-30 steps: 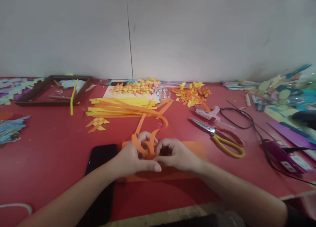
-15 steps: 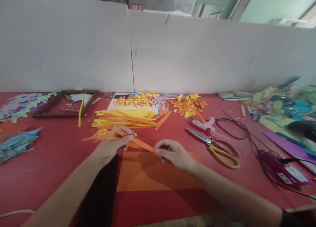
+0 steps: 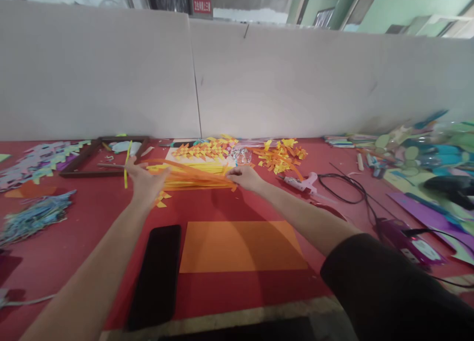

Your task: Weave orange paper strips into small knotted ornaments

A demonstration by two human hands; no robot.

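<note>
Both hands moved back, left hand point(image 3: 144, 180) and right hand point(image 3: 246, 177) grip orange strip point(image 3: 192, 170) ends, bare table point(image 3: 222, 205) nearer.

Both arms stretched forward over red worktop point(image 3: 92, 217). Left hand point(image 3: 145, 180) and right hand point(image 3: 247, 177) each pinch an end of a long orange paper strip point(image 3: 192, 169), held just above the pile of yellow and orange strips point(image 3: 196, 179). Orange sheet point(image 3: 242, 245) lies flat nearer the body, black phone point(image 3: 157, 274) just left of it. Glue gun point(image 3: 301, 183) right of right hand; brown frame point(image 3: 99, 155) left of left hand.
</note>
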